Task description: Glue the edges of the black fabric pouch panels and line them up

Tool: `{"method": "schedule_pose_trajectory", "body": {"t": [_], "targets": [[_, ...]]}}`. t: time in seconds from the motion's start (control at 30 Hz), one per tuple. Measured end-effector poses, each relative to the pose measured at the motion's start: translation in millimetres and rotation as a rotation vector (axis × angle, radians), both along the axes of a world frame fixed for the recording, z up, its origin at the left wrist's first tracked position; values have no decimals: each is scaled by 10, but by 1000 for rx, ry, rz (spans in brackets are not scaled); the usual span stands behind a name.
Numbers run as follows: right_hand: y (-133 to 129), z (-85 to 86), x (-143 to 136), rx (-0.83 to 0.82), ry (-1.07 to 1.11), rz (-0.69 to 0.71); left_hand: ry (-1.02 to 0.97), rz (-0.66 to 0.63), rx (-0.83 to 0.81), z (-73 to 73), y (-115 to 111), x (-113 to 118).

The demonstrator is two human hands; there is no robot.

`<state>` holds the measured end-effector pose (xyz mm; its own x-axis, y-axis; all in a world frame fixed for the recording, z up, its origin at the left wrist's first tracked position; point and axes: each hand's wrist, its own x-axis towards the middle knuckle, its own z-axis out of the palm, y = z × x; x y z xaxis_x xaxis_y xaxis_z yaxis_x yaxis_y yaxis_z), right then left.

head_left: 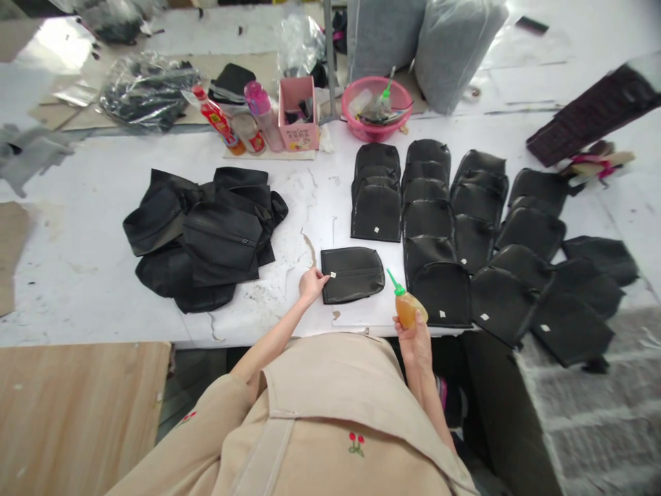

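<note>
A flat black leather-like piece [356, 279] with one rounded end lies on the white table in front of me. At its left edge, beside a small white tag, my left hand [312, 284] pinches the piece between thumb and fingers. My right hand [412, 335] is wrapped round a glue bottle [409, 310] with amber liquid and a green nozzle. The nozzle points up and to the left, apart from the piece. Overlapping rows of similar black pieces [431, 220] lie to the right, several with white tags. To the left is a loose heap of black pieces [222, 241].
Along the back stand a red-capped bottle [219, 120], a pink-capped bottle [263, 114], a pink box [298, 114] and a pink basin [376, 131] with tools. Grey padded blocks [454, 55] stand behind them. A wooden board [82, 406] is at the lower left.
</note>
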<state>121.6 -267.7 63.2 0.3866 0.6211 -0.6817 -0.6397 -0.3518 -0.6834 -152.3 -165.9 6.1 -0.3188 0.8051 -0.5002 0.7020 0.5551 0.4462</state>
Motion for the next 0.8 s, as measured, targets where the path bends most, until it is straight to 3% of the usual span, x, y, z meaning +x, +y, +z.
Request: {"method": "schedule_pose_trajectory", "body": {"t": [0.13, 0.3, 0.4, 0.53, 0.67, 0.8], "targets": [[49, -50, 59, 15, 77, -9, -117, 70, 11, 7, 63, -51], [111, -49, 201, 60, 65, -10, -545, 315, 44, 100, 66, -117], [147, -28, 307, 71, 80, -50, -746, 393, 10, 150, 31, -140], [194, 6, 426, 89, 101, -102, -727, 388, -66, 134, 5, -130], [235, 112, 525, 190, 170, -119, -865, 564, -95, 66, 35, -102], [332, 328, 743, 340, 168, -131, -1095, 513, -319, 39, 59, -69]]}}
